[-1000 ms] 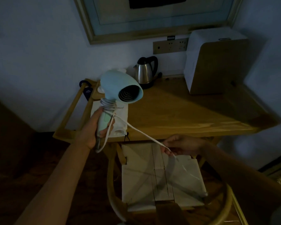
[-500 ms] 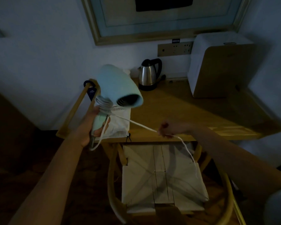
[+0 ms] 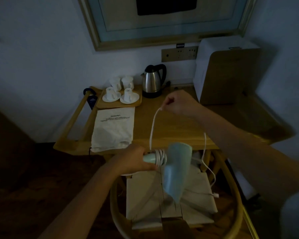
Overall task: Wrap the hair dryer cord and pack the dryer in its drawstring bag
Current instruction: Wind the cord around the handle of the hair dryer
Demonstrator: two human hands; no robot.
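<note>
Cord-wrapping is underway — the left hand (image 3: pixel 135 161) is gripping the hair dryer (image 3: pixel 175 171) handle off the worktop's (image 3: pixel 171 128) front edge, right-hand fingers (image 3: pixel 169 102) pinching the cord (image 3: pixel 153 125) taut above. Next loop needs steady tension; the drawstring bag (image 3: pixel 113 130) is lying at the front-left.

The hair dryer (image 3: pixel 175 171) looks smeared and fuzzy, so its front end cannot be made out. The left hand (image 3: pixel 134 160) covers most of its handle. The words on the bag (image 3: pixel 113 130) beside the dryer are too small to read.
</note>
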